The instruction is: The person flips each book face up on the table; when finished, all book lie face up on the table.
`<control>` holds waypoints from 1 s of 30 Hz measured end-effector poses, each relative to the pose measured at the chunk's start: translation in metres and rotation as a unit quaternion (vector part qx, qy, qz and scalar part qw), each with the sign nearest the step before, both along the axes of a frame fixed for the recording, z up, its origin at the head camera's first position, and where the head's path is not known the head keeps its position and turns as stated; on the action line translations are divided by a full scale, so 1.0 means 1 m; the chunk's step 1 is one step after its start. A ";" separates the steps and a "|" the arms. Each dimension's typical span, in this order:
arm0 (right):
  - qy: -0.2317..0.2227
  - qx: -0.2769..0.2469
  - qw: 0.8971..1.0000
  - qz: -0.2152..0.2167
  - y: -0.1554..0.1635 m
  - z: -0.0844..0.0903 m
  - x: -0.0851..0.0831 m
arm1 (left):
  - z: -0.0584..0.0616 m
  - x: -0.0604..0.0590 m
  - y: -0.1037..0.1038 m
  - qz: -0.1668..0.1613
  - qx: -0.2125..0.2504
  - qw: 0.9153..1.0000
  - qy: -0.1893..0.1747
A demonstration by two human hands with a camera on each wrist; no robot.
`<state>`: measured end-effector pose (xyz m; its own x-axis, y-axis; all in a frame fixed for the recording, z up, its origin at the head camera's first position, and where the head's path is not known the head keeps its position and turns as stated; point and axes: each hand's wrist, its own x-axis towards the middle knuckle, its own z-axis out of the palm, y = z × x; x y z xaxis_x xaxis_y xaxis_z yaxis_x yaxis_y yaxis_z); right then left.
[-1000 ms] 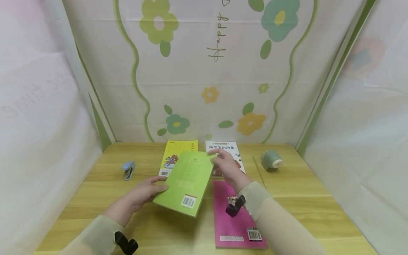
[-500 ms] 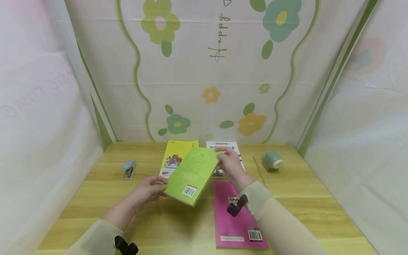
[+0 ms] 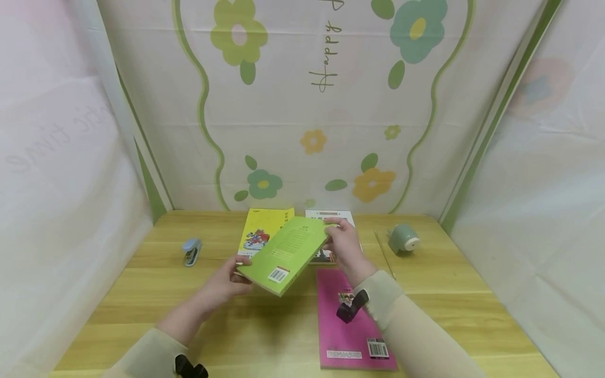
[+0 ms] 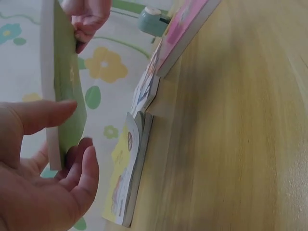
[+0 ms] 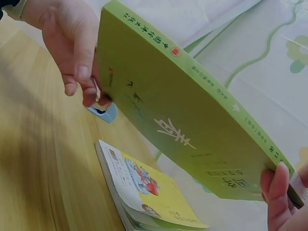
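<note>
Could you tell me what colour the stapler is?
Light blue stapler; clearest in the head view.

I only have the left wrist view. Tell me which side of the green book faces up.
Observer: The back cover; the green paperback book shows a barcode there in the head view.
Operator: Report what lies on the table's left side.
Observer: A small blue stapler on the wooden table.
Operator: Confirm both grips.
Observer: The left hand holds the near corner and the right hand the far edge.

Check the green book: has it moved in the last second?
Yes. The green book has gone up and away from the person, now covering more of the yellow book and tilted flatter.
</note>
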<state>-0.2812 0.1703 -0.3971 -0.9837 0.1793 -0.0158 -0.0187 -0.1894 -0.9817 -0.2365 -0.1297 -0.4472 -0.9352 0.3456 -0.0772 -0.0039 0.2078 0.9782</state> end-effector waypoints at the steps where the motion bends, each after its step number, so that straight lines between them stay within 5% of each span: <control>1: -0.002 -0.002 1.000 0.000 -0.001 0.001 0.001 | 0.001 0.001 0.002 0.012 -0.006 1.000 0.005; 9: -0.001 -0.009 1.000 0.000 -0.002 0.001 0.003 | 0.002 0.002 0.018 0.090 -0.080 0.991 0.062; 19: 0.005 -0.029 0.999 -0.023 0.000 0.003 0.001 | 0.010 0.008 0.030 0.122 -0.179 0.959 0.180; 23: 0.006 -0.035 0.999 -0.034 0.000 0.007 0.002 | 0.017 0.012 0.038 0.134 -0.178 0.938 0.265; 30: 0.013 -0.047 0.998 -0.039 -0.003 0.011 0.005 | 0.030 0.020 0.055 0.124 -0.189 0.873 0.432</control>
